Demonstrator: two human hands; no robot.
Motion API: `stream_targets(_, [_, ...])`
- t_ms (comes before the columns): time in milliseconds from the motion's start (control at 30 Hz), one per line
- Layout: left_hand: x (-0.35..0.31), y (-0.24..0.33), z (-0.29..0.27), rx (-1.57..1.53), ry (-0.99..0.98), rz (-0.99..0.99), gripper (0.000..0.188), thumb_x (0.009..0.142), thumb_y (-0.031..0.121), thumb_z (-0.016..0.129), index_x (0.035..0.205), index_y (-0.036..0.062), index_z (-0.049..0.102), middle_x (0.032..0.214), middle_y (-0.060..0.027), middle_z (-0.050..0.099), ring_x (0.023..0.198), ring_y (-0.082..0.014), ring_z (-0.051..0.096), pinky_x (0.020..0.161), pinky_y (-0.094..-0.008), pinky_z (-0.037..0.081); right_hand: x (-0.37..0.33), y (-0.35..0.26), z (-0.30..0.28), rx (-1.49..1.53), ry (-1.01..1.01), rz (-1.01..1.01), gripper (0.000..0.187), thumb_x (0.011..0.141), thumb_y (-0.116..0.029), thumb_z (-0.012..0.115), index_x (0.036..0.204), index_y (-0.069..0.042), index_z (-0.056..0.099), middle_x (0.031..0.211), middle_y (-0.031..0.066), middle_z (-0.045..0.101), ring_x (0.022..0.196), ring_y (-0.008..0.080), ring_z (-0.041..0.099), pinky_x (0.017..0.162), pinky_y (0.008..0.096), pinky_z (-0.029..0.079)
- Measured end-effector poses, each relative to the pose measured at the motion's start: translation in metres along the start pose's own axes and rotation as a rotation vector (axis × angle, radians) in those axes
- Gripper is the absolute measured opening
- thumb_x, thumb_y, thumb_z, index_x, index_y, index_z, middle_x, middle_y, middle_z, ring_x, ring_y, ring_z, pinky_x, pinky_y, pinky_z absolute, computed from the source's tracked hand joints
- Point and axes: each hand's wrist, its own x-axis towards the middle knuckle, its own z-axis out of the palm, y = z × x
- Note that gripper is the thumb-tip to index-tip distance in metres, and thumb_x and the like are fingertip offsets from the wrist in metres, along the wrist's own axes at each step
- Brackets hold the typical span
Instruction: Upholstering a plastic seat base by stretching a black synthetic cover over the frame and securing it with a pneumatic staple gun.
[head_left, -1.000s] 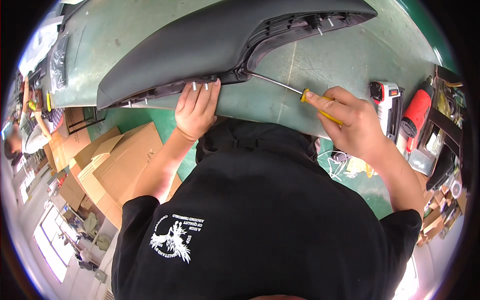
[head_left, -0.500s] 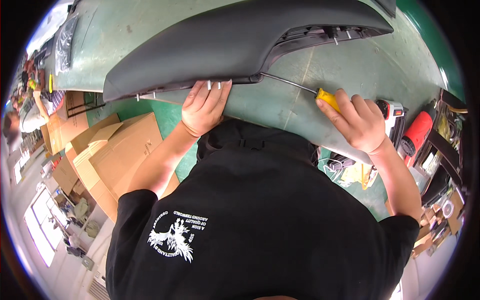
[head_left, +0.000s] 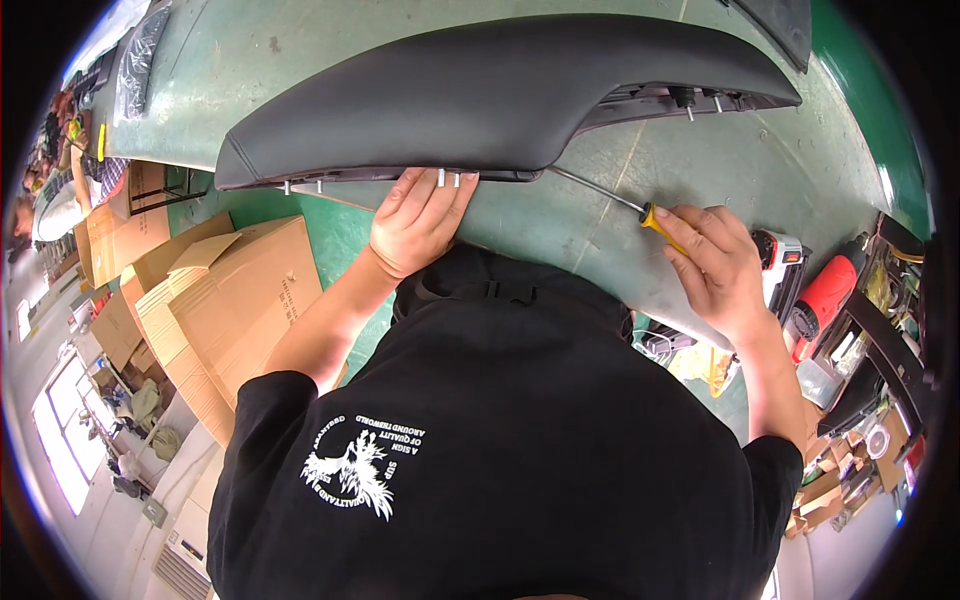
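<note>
A long black padded panel (head_left: 500, 95) lies on a green-grey table (head_left: 780, 170). My left hand (head_left: 418, 222) grips the panel's near edge, fingers curled under it beside small white clips. My right hand (head_left: 715, 265) holds a screwdriver (head_left: 640, 208) with a yellow handle. Its thin metal shaft runs up and left, and its tip reaches under the panel's lower edge. My black shirt fills the lower part of the view.
A red and white power tool (head_left: 780, 262) and a red tool (head_left: 825, 300) lie at the table's right end. Flat cardboard boxes (head_left: 230, 300) are stacked on the floor at left. Another person (head_left: 60, 170) sits at far left.
The view has shifted, so the panel sits further right and lower in the picture. My right hand with the screwdriver stays at the panel's edge; my left hand keeps its grip.
</note>
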Motion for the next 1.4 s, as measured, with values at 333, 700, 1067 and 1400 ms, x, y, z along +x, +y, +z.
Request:
stream_targets(333, [-0.002,0.001,0.006,-0.002,0.060,-0.029,0.039,0.085,0.011,0.067,0.121,0.0172,0.080,0.123,0.0014,0.068,0.112,-0.0194,0.068,0.106,-0.0379,0.054,-0.004,-0.010,0.010,0.182,0.018,0.142,0.044,0.087,-0.003,0.079,0.131,-0.005,0.074,0.110,0.0136,0.072,0.087,0.0308,0.066,0.079,0.0398,0.055])
stream_targets(700, [0.002,0.001,0.001,-0.037,0.042,-0.035,0.041,0.084,0.011,0.066,0.123,0.0150,0.079,0.119,0.0005,0.070,0.109,-0.0198,0.069,0.107,-0.0383,0.053,-0.020,-0.016,0.023,1.566,-0.079,1.019,0.038,0.108,-0.017,0.059,0.140,0.003,0.062,0.100,0.0174,0.070,0.054,0.0125,0.056,0.046,0.0244,0.042])
stream_targets(1067, [0.021,-0.028,-0.036,-0.137,-0.192,0.064,0.067,0.079,0.022,0.068,0.144,0.0065,0.066,0.134,-0.0078,0.065,0.123,-0.0268,0.060,0.115,-0.0452,0.047,-0.039,-0.044,0.067,2.402,0.165,0.478,0.052,0.111,-0.041,0.050,0.144,-0.001,0.053,0.086,0.0153,0.062,0.045,0.0135,0.049,0.039,0.0253,0.039])
stream_targets(1400, [0.089,-0.023,-0.056,-0.499,-0.134,0.167,0.070,0.082,0.058,0.079,0.126,0.0032,0.071,0.113,-0.0121,0.068,0.099,-0.0315,0.063,0.091,-0.0455,0.052,-0.078,-0.047,-0.012,0.961,0.543,0.864,0.046,0.105,-0.012,0.066,0.149,-0.004,0.056,0.101,0.0069,0.069,0.072,0.0121,0.064,0.061,0.0279,0.053])
